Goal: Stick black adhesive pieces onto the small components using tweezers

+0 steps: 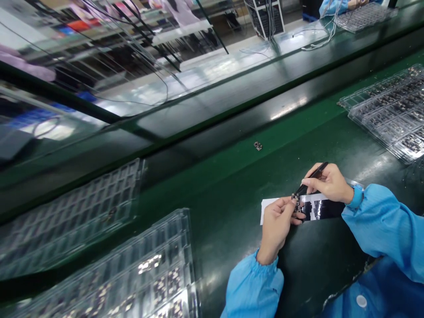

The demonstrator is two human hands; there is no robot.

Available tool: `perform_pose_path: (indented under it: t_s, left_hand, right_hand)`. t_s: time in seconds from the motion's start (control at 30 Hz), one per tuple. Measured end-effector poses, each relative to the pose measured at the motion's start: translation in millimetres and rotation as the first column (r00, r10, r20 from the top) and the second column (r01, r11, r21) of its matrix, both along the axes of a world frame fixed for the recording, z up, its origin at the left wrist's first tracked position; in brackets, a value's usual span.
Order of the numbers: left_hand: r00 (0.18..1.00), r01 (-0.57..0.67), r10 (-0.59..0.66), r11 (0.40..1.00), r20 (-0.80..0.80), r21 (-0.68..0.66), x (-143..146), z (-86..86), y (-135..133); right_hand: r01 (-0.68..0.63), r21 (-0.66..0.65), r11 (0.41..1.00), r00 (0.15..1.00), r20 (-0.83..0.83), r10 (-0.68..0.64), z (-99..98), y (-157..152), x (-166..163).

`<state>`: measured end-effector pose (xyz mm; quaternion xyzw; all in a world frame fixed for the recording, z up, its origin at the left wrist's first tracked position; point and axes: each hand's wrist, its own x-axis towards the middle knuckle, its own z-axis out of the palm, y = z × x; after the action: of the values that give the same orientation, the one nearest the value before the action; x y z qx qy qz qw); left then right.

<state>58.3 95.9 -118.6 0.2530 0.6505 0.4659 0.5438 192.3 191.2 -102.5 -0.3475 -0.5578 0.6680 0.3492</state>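
My left hand [277, 221] pinches a small circuit board [296, 202] between thumb and fingers. In my right hand [331, 182] is a pair of black tweezers [311, 178], its tip pointing down at the board's upper edge; whether the tip touches cannot be made out. Beneath both hands lies a white sheet with black stickers [326, 209], partly covered by my fingers. Another small board [258, 145] rests alone on the green mat, farther off than my hands.
Clear plastic trays with boards [394, 110] are stacked at the right. At lower left stands a partly filled tray [159, 269], with a mostly bare tray [82, 207] behind it. A raised metal ledge [212, 106] runs behind the green mat [228, 185]. A co-worker's sleeve [334, 6] shows beyond.
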Motion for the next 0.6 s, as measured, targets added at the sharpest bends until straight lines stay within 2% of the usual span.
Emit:
perform_pose_path:
  t_s: [0.13, 0.27, 0.37, 0.47, 0.6]
  left_hand:
    - [1.000, -0.006, 0.006, 1.000, 0.004, -0.009, 0.9, 1.2, -0.3]
    - [1.000, -0.023, 0.023, 1.000, 0.020, -0.019, 1.9, 1.4, -2.5]
    - [0.998, -0.051, 0.053, 0.998, 0.027, -0.047, -9.8, 0.5, -1.4]
    - [0.984, -0.162, 0.159, 0.986, -0.078, -0.033, -46.0, 3.3, 11.5]
    - [0.894, -0.344, 0.346, 0.937, -0.284, 0.059, -121.1, 18.9, 46.0]
  right_hand:
    - [-0.025, -0.017, 1.000, 1.000, 0.013, 0.025, -2.3, 0.6, -1.6]
    - [0.086, 0.008, 0.996, 0.996, -0.027, -0.086, -2.1, 4.9, -0.7]
    - [0.155, 0.006, 0.988, 0.987, -0.038, -0.155, -1.8, 7.9, 0.5]
    - [0.158, -0.021, 0.987, 0.987, -0.030, -0.159, -4.6, 8.0, -0.4]
    - [0.116, -0.031, 0.993, 0.992, -0.038, -0.117, -10.2, 6.7, -2.3]
